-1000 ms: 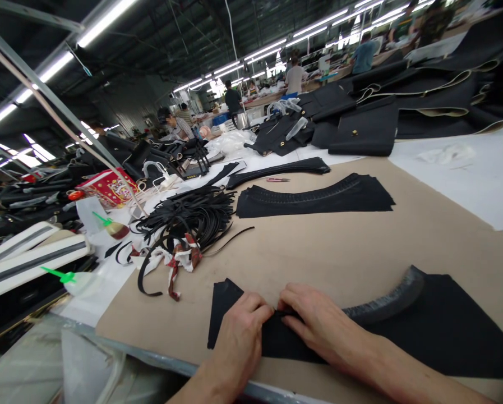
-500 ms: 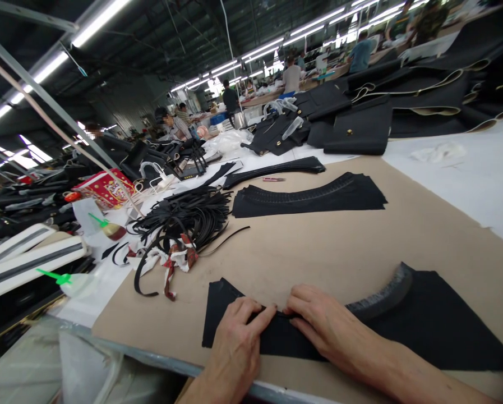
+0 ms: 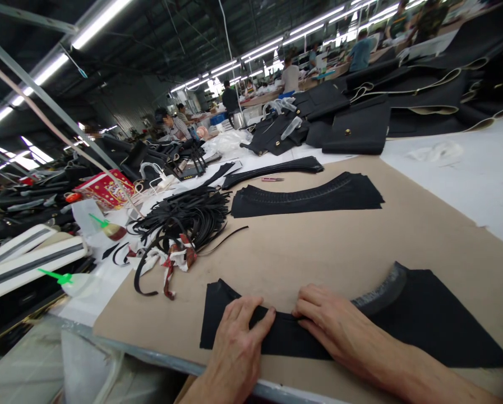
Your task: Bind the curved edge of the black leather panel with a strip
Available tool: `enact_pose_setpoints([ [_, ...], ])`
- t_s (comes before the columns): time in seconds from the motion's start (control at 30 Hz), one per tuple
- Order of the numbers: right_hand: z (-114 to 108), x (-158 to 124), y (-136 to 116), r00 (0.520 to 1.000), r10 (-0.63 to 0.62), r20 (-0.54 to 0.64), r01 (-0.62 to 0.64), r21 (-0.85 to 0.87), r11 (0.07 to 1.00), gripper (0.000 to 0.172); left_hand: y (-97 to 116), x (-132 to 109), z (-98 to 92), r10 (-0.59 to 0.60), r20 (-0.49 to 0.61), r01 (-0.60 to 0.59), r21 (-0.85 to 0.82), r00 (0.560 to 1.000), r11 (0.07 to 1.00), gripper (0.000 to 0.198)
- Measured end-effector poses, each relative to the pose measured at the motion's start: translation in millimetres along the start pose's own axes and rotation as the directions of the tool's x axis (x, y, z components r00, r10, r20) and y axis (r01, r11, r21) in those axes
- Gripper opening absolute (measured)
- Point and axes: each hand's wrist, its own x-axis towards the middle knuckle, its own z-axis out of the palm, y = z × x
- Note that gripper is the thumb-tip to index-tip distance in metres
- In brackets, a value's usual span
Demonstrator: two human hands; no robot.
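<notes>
A black curved piece lies flat on the brown board near the front edge, with a grey strip along the right part of its concave edge. My left hand rests on the left part of the piece, thumb and fingers apart, nothing held between them. My right hand pinches the folded rim of the concave edge near its middle, fingertips and thumb together on it. The palm side of both hands is hidden.
Behind lie a stack of black curved pieces, small red-handled snips and a heap of black strips. Glue bottles with green tips stand left. Black bag parts pile at the back. Several people work far off.
My right hand has slid a little to the right along the edge, away from my left hand. The left fingers have spread slightly. The black piece has shifted slightly left.
</notes>
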Motion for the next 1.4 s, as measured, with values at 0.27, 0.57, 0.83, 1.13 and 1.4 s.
enact_pose_setpoints([
  [0.27,0.4,-2.1,-1.1,0.997,-0.074,-0.033,0.07,-0.111,0.991,0.016,27.5,11.2,13.5,-0.007,-0.002,0.006,-0.174,1.0,0.985,0.043],
  [0.57,18.2,-3.6,8.6,0.995,-0.096,0.003,0.095,-0.158,0.983,0.016,23.7,-1.8,13.2,0.081,-0.07,-0.091,-0.158,0.994,0.983,0.048],
  [0.83,-3.1,3.7,-8.9,0.999,-0.023,0.025,0.024,-0.045,0.999,0.013,-20.6,-23.5,-8.9,-0.468,-0.194,0.395,-0.321,0.862,0.861,0.026],
  [1.13,25.1,83.6,-54.9,0.976,0.207,0.068,-0.205,-0.039,0.978,0.017,-66.1,-41.4,-1.9,-0.746,-0.2,0.636,-0.411,0.636,0.653,0.035],
  [1.4,38.3,103.3,-55.8,0.964,0.256,0.077,-0.264,0.12,0.957,0.017,-80.4,-44.9,-9.9,-0.836,-0.012,0.623,-0.66,0.549,0.418,0.052],
])
